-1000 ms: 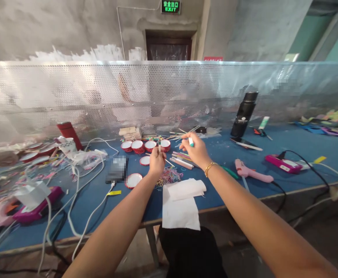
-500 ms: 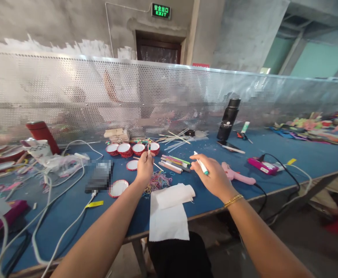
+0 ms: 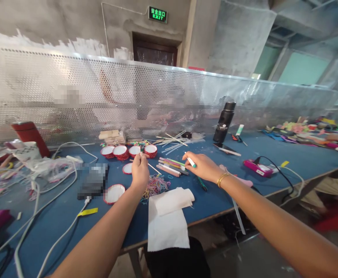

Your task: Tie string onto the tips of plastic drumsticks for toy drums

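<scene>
My left hand is closed around a thin stick that points up, above a pile of coloured rubber bands. My right hand grips a white marker with a green tip, held over a row of coloured sticks lying on the blue table. Small red-rimmed round drums stand in a row just beyond my left hand. Two more lie flat nearer, one being.
White paper sheets hang over the table's front edge. A phone with white cables lies left. A pink glue gun, a magenta device and a black flask are right. A perforated metal screen backs the table.
My right hand came back toward the sticks after swinging out to the right, still gripping the marker. My left hand stayed put with its stick. The camera view turned slightly right.
</scene>
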`<state>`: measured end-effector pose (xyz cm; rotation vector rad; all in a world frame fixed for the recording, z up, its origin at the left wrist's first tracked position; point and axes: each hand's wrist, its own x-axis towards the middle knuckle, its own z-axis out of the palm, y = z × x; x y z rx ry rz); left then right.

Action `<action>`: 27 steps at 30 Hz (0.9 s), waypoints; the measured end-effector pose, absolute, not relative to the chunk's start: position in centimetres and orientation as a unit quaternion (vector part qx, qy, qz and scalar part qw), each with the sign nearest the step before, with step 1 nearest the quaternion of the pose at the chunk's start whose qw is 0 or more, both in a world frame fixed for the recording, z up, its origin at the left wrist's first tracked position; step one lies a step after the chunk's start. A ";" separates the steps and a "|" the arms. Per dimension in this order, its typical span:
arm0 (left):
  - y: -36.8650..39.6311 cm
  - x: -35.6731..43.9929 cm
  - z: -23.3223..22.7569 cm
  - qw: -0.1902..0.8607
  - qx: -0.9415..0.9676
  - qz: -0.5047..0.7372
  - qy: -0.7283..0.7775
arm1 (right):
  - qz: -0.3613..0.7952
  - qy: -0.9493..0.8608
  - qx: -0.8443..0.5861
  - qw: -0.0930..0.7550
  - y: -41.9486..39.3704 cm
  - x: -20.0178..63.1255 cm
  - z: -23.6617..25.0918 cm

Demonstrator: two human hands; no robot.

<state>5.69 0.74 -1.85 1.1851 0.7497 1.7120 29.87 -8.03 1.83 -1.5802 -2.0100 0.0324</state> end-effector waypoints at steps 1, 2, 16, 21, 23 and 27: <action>0.7 5.7 -1.7 0.452 0.478 0.691 0.299 | 0.018 -0.755 -0.588 0.291 -7.4 29.7 1.6; 0.6 5.7 -1.6 0.453 0.477 0.692 0.297 | 0.026 -0.755 -0.585 0.297 -6.9 29.5 1.5; 1.1 4.2 0.3 0.420 0.352 0.779 0.304 | -0.033 -0.816 -0.534 0.220 -0.3 23.9 0.8; 0.8 4.0 1.3 0.437 0.321 0.787 0.294 | -0.047 -0.833 -0.520 0.182 -0.6 24.8 0.3; 0.6 3.9 1.7 0.435 0.314 0.794 0.285 | -0.052 -0.836 -0.507 0.204 -0.9 24.3 0.3; 0.6 3.9 1.7 0.438 0.312 0.793 0.287 | -0.054 -0.845 -0.494 0.199 -0.7 20.4 0.3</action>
